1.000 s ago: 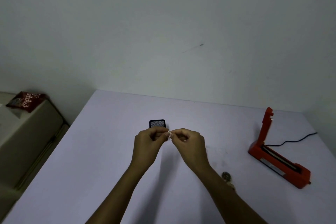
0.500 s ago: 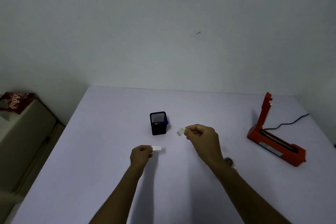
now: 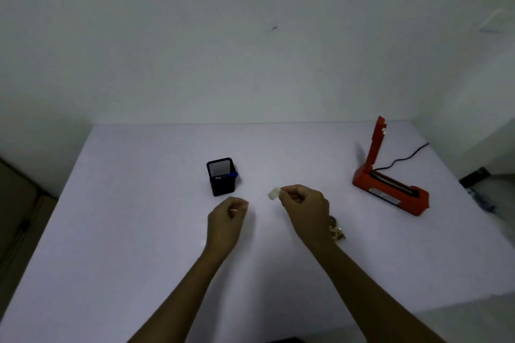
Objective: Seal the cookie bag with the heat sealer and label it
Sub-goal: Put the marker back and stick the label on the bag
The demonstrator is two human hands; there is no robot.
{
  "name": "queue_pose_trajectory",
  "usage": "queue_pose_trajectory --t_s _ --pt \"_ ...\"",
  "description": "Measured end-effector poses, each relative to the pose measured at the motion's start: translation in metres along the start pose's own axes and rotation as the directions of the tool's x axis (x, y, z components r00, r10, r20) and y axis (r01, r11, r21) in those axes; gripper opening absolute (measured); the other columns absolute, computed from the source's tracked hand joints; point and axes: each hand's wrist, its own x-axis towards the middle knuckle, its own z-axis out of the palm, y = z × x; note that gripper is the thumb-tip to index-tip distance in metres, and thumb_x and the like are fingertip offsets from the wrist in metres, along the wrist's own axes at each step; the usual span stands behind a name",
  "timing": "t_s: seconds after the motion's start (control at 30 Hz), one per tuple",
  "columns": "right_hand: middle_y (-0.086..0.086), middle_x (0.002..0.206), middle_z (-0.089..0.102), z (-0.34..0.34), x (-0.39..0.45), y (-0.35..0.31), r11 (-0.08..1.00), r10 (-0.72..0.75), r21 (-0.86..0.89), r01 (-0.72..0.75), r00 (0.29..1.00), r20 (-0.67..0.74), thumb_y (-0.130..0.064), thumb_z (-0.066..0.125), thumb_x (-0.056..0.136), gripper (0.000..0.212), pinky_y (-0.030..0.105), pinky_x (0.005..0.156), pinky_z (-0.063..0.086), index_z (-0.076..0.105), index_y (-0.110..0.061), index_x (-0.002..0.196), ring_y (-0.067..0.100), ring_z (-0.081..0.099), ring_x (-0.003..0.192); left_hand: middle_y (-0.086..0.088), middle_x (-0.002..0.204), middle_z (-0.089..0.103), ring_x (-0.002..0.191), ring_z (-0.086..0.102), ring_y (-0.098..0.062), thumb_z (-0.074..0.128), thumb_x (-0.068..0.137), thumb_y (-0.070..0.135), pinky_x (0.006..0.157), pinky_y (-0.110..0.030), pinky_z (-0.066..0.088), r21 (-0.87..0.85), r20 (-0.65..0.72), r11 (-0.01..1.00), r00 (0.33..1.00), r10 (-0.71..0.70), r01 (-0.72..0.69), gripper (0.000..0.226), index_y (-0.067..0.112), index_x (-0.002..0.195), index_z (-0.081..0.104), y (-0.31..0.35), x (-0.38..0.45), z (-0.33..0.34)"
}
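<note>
My right hand pinches a small white label between thumb and fingertips, just above the table. To its left, my left hand is curled round a small white paper strip, of which only a sliver shows. The cookie bag lies on the table, mostly hidden behind my right wrist. At the right stands the red heat sealer with its arm raised upright.
A black mesh pen holder with a blue pen stands just beyond my left hand. A black cable runs from the sealer to the table's right edge. The white table meets the wall at the back.
My hands were pinched together on the label a second ago and have pulled apart. The left hand has closed round its white strip, and the right holds the label further right.
</note>
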Motion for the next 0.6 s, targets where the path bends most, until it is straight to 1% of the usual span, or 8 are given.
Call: queue_pose_trajectory --t_s 0.07,0.17,0.23,0.3,0.37,0.47,0.5,0.6 --pt "-0.015 0.069 0.065 0.002 -0.001 0.004 1.000 -0.019 -0.024 0.018 0.999 -0.048 -0.023 0.069 0.086 0.010 0.000 0.058 0.043 0.075 -0.014 0.088 -0.009 0.057 0.062 0.013 0.087 0.069 0.081 0.067 -0.004 0.059 0.093 0.022 0.070 -0.010 0.050 -0.082 0.057 0.990 0.991 0.121 -0.116 0.010 0.021 0.096 0.069 0.039 -0.007 0.012" --pt "-0.005 0.080 0.071 0.002 -0.002 0.006 0.996 -0.072 -0.059 0.065 0.991 -0.116 -0.016 0.066 0.088 0.013 -0.003 0.060 0.040 0.074 -0.009 0.095 -0.012 0.055 0.063 0.009 0.093 0.073 0.084 0.069 -0.003 0.056 0.095 0.028 0.076 -0.014 0.054 -0.139 0.095 0.976 0.978 0.184 -0.170 0.020 0.017 0.103 0.071 0.066 -0.010 0.027" --pt "-0.003 0.085 0.073 0.000 -0.001 0.008 0.994 -0.099 -0.068 0.089 0.983 -0.156 -0.012 0.065 0.089 0.013 -0.003 0.062 0.040 0.074 -0.008 0.098 -0.010 0.056 0.064 0.006 0.096 0.074 0.086 0.069 -0.004 0.055 0.096 0.028 0.080 -0.020 0.056 -0.158 0.092 0.976 0.982 0.162 -0.146 0.023 0.015 0.106 0.072 0.070 -0.007 0.034" --pt "0.001 0.090 0.075 -0.002 0.002 0.013 0.988 -0.139 -0.092 0.124 0.975 -0.172 -0.012 0.065 0.088 0.015 0.001 0.064 0.042 0.074 -0.009 0.100 -0.003 0.059 0.069 0.006 0.095 0.074 0.085 0.070 -0.004 0.056 0.095 0.029 0.081 -0.024 0.057 -0.174 0.071 0.977 0.988 0.140 -0.126 0.023 0.016 0.105 0.072 0.073 -0.004 0.040" --pt "0.004 0.093 0.075 -0.004 0.006 0.019 0.975 -0.202 -0.127 0.182 0.966 -0.164 -0.008 0.065 0.087 0.018 0.009 0.070 0.044 0.073 -0.009 0.102 0.005 0.061 0.076 0.005 0.094 0.074 0.085 0.070 -0.004 0.057 0.094 0.030 0.080 -0.024 0.056 -0.187 0.045 0.976 0.991 0.124 -0.113 0.023 0.016 0.103 0.073 0.076 -0.002 0.048" --pt "0.009 0.097 0.074 -0.009 0.015 0.034 0.938 -0.304 -0.220 0.269 0.942 -0.143 0.004 0.059 0.085 0.025 0.023 0.076 0.049 0.071 -0.004 0.105 0.019 0.064 0.087 0.005 0.090 0.074 0.081 0.070 -0.006 0.063 0.090 0.034 0.077 -0.022 0.056 -0.199 0.008 0.977 0.996 0.085 -0.082 0.023 0.016 0.100 0.074 0.083 0.004 0.064" --pt "0.012 0.098 0.073 -0.011 0.018 0.040 0.927 -0.320 -0.248 0.280 0.937 -0.139 0.009 0.058 0.083 0.028 0.022 0.077 0.050 0.070 -0.002 0.106 0.023 0.065 0.090 0.005 0.089 0.074 0.079 0.071 -0.007 0.065 0.089 0.035 0.075 -0.021 0.056 -0.205 -0.004 0.977 0.998 0.064 -0.063 0.023 0.017 0.098 0.074 0.085 0.007 0.071" --pt "0.014 0.098 0.072 -0.020 0.031 0.060 0.923 -0.302 -0.284 0.259 0.946 -0.118 0.015 0.057 0.082 0.034 0.010 0.076 0.038 0.069 0.000 0.110 0.026 0.064 0.091 0.004 0.088 0.074 0.076 0.071 -0.009 0.067 0.087 0.035 0.073 -0.022 0.056 -0.219 -0.014 0.976 1.000 -0.004 0.001 0.021 0.017 0.096 0.073 0.088 0.017 0.096"
